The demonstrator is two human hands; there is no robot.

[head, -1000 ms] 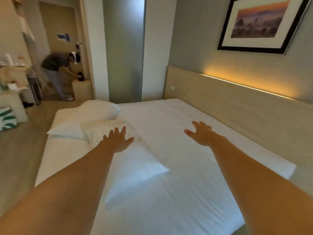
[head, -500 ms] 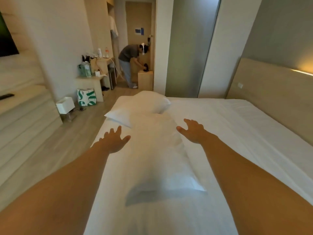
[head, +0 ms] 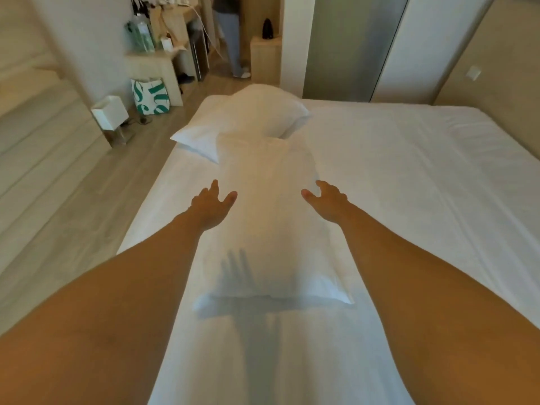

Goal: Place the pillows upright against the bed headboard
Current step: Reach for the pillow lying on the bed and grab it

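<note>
Two bare arms reach out over the bed [head: 394,176], and both grips are spread wide with nothing in them: left hand [head: 211,203] fingers splayed, right hand [head: 328,200] the same, palms turned toward each other. Right between and under them lies the near pillow [head: 268,229], flat on the sheet, running lengthwise away from the camera, its closest end back toward the elbows with arm shadows across it. Neither hand looks like it's actually touching it, though it's hard to be sure. Just past the fingertips sits the far pillow [head: 257,115], puffier, lying at an angle by the bed's left edge, with its corner touching or overlapping the near one. Off to the right of the right hand, well apart from both pillows, the wooden headboard [head: 496,92] runs along the bed. Beyond the left hand, on the floor, there's a green-and-white bag [head: 150,96], and further back someone's legs [head: 233,42].
</note>
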